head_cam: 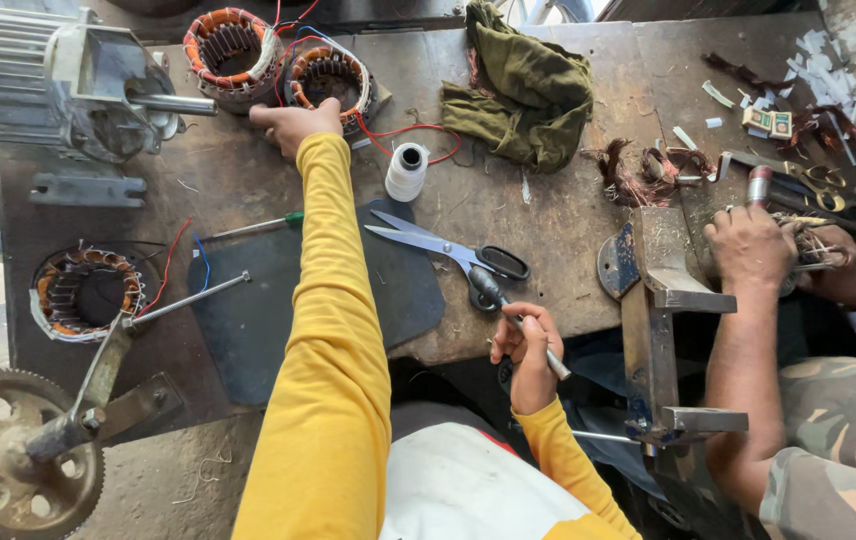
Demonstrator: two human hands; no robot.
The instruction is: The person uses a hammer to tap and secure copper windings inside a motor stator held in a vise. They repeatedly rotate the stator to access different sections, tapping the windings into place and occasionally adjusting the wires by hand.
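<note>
While the left grip (293,122) is resting loose-fingered against a wound stator (328,78), a thread spool (407,171) is standing just beside it. Right grip (526,352) is clamping a black-handled tool (508,310); scissors (448,247) are lying just above.

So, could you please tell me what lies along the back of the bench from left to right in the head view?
Grey motor housing → left hand on a wound stator → white thread spool → green cloth → copper wire scraps.
</note>
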